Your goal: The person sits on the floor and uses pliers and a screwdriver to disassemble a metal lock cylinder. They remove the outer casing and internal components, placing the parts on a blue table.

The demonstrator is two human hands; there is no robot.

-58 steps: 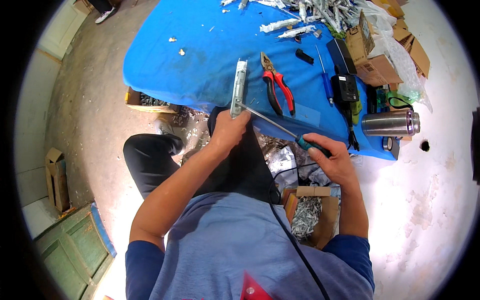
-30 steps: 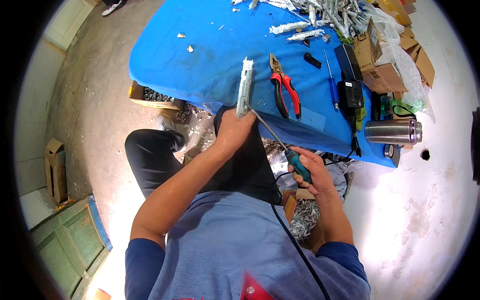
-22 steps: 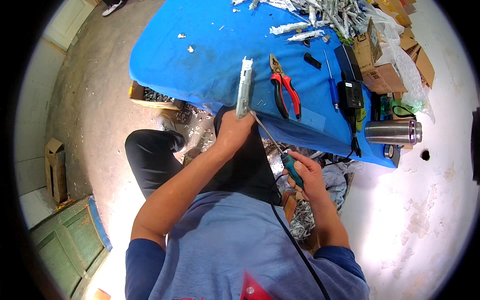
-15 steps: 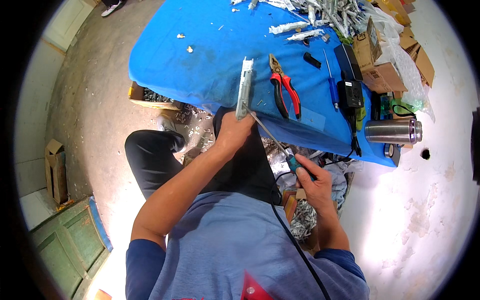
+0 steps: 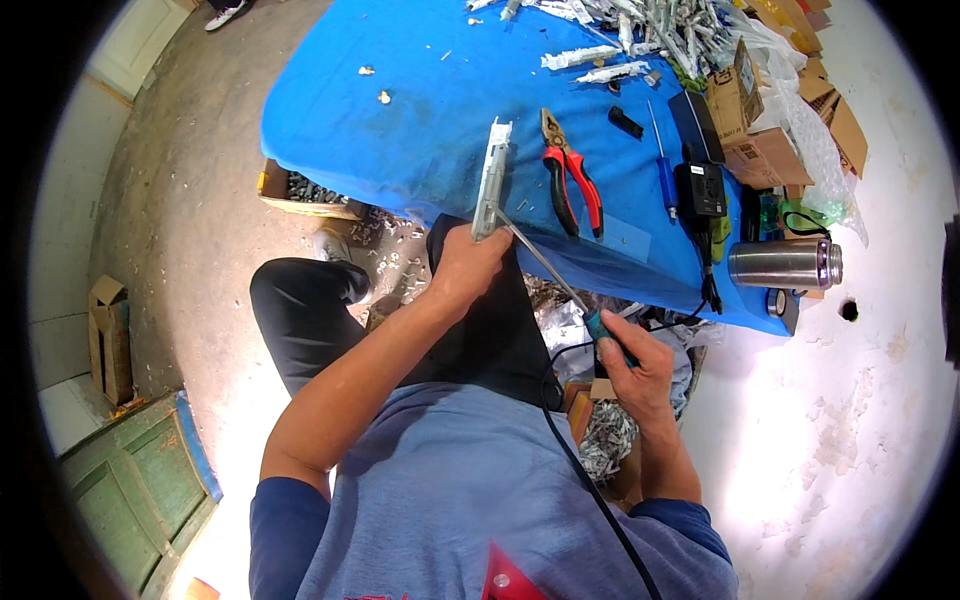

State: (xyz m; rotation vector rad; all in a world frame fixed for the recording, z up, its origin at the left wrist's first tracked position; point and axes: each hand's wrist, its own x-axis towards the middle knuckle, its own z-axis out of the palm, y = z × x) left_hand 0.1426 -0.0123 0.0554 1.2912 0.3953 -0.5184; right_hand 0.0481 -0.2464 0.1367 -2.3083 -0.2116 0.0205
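Note:
My left hand (image 5: 470, 262) is closed around the lower end of a long, narrow, light grey slotted part (image 5: 491, 180), whose far end points away over the near edge of the blue-covered table (image 5: 370, 130). In my right hand (image 5: 636, 366) is the dark green handle of a screwdriver (image 5: 548, 265). Its long metal shaft slants up to the left, and the tip meets the side of the grey part just above my left fingers. Red-and-black combination pliers (image 5: 572, 180) lie right of the part, jaws away from me.
A blue screwdriver (image 5: 665, 175) and a black charger-like block (image 5: 699, 188) lie to the right, with a steel flask (image 5: 785, 264) beyond. Similar parts (image 5: 610, 72) heap at the back. Cardboard boxes (image 5: 765, 150) line the wall; a box of dark pieces (image 5: 310, 200) stands on the left floor.
My right hand and the screwdriver handle have shifted slightly right and down. The tip remains against the grey part, which my left hand holds nearly still.

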